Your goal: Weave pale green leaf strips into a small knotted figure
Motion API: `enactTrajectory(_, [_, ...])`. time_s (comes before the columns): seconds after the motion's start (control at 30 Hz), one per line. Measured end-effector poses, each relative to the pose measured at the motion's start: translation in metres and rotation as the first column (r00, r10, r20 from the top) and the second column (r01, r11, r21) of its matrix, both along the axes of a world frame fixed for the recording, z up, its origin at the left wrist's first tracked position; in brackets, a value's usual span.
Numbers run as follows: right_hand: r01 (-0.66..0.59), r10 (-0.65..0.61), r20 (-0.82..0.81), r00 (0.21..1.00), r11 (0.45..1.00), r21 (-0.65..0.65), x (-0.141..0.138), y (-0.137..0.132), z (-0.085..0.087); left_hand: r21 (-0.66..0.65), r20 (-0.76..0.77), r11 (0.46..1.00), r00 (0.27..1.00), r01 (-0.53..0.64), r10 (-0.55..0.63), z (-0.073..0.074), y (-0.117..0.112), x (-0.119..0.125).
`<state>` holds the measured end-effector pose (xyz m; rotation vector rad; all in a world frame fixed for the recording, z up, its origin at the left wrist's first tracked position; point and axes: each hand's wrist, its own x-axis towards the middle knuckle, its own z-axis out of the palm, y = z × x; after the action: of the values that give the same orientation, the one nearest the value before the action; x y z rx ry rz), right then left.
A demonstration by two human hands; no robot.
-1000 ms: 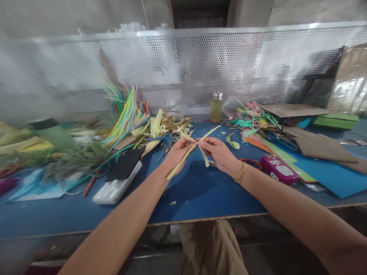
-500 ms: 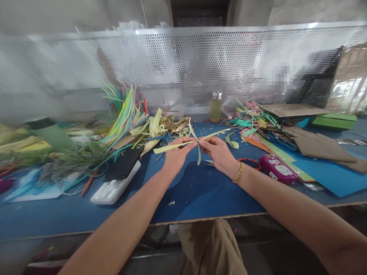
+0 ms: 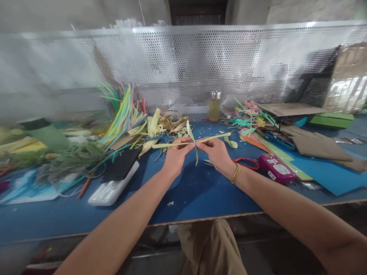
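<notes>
Pinching the crossed pale strips (image 3: 215, 137) near their centre, both hands (image 3: 175, 156) (image 3: 215, 153) hold the long axis sideways.

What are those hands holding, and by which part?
Pale green strips, pinched close to where they cross, by the fingertips of the left hand and right hand.

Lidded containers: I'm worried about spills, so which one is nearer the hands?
The yellowish bottle with the silver cap, beyond the right hand; the green container, with a dark lid, is much farther off, at far left.

Left hand (image 3: 175, 156), right hand (image 3: 217, 153) nearly touching, fingers (image 3: 187, 148) pinched.
</notes>
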<state>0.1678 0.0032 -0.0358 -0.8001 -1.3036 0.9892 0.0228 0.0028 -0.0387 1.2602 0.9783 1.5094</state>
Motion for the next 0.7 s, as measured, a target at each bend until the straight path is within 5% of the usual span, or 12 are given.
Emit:
enactTrajectory(0.53, [0.039, -0.042, 0.073, 0.996, 0.998, 0.048, 0.0021, -0.0002, -0.0011, 0.036, -0.103, 0.998, 0.993, -0.06, 0.063, 0.001, -0.0007, -0.0009])
enactTrajectory(0.7, [0.098, -0.129, 0.18, 0.975, 0.98, 0.172, -0.0008, -0.008, -0.0008, 0.098, -0.19, 0.99, 0.975, -0.101, 0.118, 0.0052, -0.0042, -0.0043])
